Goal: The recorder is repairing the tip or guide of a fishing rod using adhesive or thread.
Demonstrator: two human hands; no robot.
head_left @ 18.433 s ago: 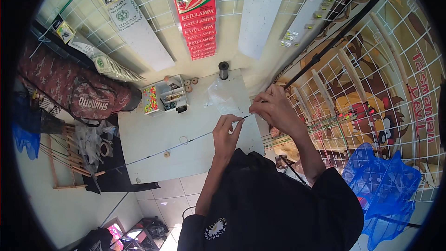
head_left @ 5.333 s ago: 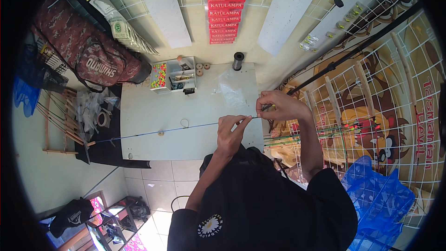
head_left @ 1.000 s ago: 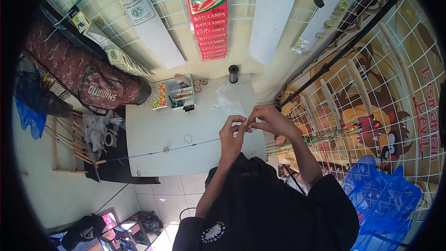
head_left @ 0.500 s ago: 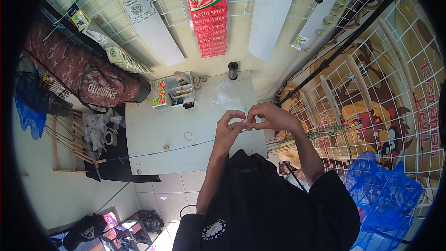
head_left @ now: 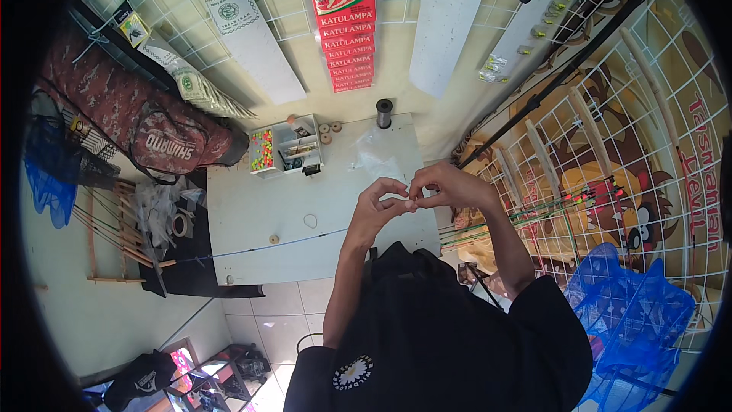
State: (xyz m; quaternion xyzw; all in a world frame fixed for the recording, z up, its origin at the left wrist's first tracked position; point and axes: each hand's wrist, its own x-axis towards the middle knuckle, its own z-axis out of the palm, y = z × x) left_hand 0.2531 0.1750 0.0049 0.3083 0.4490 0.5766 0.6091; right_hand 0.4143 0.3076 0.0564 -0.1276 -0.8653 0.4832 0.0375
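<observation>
Over the right part of the pale table (head_left: 252, 210), my two hands meet at the fingertips. My left hand (head_left: 379, 207) pinches with thumb and index finger, its other fingers curled. Opposite it, my right hand (head_left: 444, 186) is closed in a similar pinch. Whatever sits between the fingertips is too small to make out. A thin blue cord (head_left: 267, 247) stretches across the table from the left edge up to my left wrist, where it passes out of sight. Left of my hands lie a small pale loop (head_left: 310, 220) and a round tan spool (head_left: 274, 239).
At the table's back stands a white compartment box (head_left: 263, 172) with colourful small pieces, beside several tan spools (head_left: 325, 138). A dark spool (head_left: 383, 113) and a clear plastic bag (head_left: 375, 154) are farther right. A wire rack (head_left: 534, 145) with rods lines the right; blue netting (head_left: 629, 313) hangs there.
My fingertips stay together and have shifted very slightly to the right and down. The whole view has tilted a little. Nothing on the table has been moved.
</observation>
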